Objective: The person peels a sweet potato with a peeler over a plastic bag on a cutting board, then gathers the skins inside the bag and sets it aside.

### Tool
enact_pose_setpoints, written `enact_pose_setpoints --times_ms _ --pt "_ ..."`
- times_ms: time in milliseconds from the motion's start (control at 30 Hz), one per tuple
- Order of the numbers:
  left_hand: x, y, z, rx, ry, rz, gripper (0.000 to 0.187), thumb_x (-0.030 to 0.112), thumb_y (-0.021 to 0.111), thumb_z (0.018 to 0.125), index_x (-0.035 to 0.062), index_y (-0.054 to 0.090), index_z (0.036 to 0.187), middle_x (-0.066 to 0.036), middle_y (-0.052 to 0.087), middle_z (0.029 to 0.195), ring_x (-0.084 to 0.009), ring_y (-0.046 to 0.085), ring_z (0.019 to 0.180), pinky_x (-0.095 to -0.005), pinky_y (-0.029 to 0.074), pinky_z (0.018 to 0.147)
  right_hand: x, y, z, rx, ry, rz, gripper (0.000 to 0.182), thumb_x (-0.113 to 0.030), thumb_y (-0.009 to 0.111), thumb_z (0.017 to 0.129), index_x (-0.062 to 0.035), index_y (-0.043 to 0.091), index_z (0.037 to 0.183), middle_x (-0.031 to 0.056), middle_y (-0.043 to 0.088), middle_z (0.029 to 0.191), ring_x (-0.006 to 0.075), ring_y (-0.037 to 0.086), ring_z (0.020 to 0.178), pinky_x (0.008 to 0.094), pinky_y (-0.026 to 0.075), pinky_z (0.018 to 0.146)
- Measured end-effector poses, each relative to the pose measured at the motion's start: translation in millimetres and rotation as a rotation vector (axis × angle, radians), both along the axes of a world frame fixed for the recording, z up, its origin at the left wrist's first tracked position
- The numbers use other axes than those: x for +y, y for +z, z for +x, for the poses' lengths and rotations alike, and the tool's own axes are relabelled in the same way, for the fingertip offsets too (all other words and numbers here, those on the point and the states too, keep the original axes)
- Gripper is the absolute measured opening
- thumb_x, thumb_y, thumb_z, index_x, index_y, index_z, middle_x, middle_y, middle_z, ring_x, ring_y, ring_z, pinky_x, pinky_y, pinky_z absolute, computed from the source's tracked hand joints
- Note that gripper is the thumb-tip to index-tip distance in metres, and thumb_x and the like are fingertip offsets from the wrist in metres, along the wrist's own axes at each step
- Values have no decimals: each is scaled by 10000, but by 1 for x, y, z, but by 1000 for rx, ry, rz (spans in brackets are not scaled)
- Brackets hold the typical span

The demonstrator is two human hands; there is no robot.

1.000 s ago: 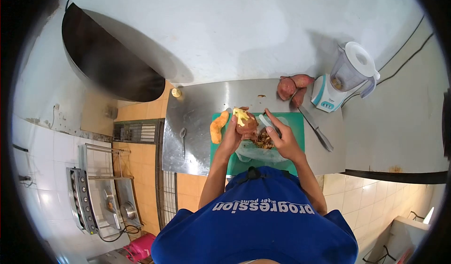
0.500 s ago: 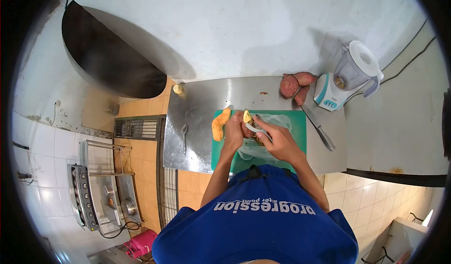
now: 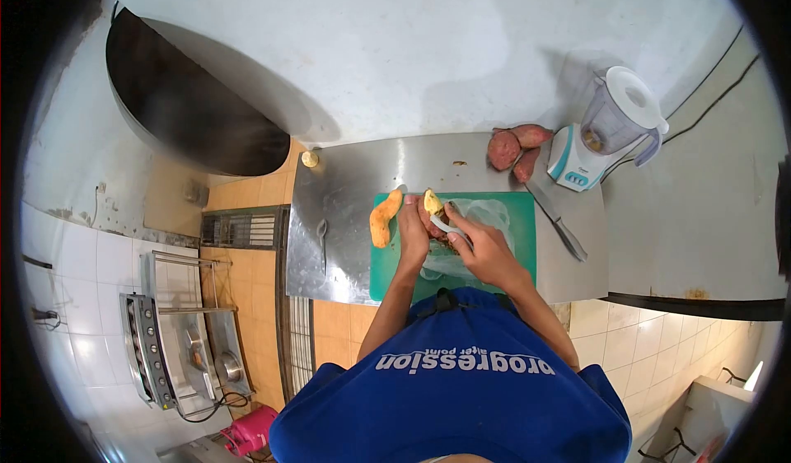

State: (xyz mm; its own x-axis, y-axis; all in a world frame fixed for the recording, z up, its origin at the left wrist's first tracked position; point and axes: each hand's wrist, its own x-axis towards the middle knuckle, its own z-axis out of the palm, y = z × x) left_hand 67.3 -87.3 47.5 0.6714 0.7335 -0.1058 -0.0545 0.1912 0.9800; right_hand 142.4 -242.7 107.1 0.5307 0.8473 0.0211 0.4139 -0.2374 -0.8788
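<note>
My left hand [image 3: 413, 234] is closed around a red-skinned sweet potato [image 3: 425, 217], whose far end is peeled to pale yellow. In my right hand [image 3: 489, 254] is a peeler [image 3: 445, 225] with a light-coloured handle, held against the sweet potato; its blade is hard to make out. Both hands are above a green cutting board [image 3: 387, 275]. Beneath my right hand, a clear plastic bag [image 3: 494, 214] with dark peelings lies on the board. A peeled orange-yellow sweet potato [image 3: 381, 222] rests on the board's left edge, beside my left hand.
Several unpeeled sweet potatoes [image 3: 504, 150] lie near the wall on the steel table [image 3: 346, 216]. A knife [image 3: 565, 236] rests right of the board. The blender [image 3: 614, 117] stands at the back right. A spoon [image 3: 323, 242] and a small pale round piece [image 3: 310, 159] are on the left.
My left hand has shifted slightly, and more of the sweet potato's skin shows between the hands. My right hand stays close by with the peeler. The camera view has moved slightly.
</note>
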Motion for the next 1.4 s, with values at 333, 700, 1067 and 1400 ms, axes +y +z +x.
enact_pose_setpoints --times_ms 333,700,1067,1400 --pt "10 -42 5 -62 65 -144 595 569 266 1077 72 590 1032 -14 601 761 -104 551 579 -242 421 481 -1 -11 -5 -132 -26 68 502 -242 574 990 -71 522 1459 244 684 1117 426 627 1043 479 500 894" --pt "55 29 -3 -40 -4 -90 773 671 265 1026 17 663 921 -82 665 743 -157 602 549 -263 427 447 -4 -13 1 -32 -44 -88 499 -264 598 983 -93 537 1447 262 648 1247 433 643 1095 454 511 939" --pt "4 9 8 52 -45 147 382 369 412 1092 68 477 865 -6 451 687 -101 427 590 -267 382 543 -4 -15 -3 -89 -76 33 511 -276 565 999 -94 511 1473 249 687 1104 436 647 1005 467 502 866" --pt "34 46 6 -83 -16 -198 321 410 477 1051 110 491 939 -30 544 839 -119 548 678 -274 445 570 -1 -3 -6 -121 -22 83 514 -262 588 990 -91 514 1469 256 692 1096 419 657 990 458 505 896"
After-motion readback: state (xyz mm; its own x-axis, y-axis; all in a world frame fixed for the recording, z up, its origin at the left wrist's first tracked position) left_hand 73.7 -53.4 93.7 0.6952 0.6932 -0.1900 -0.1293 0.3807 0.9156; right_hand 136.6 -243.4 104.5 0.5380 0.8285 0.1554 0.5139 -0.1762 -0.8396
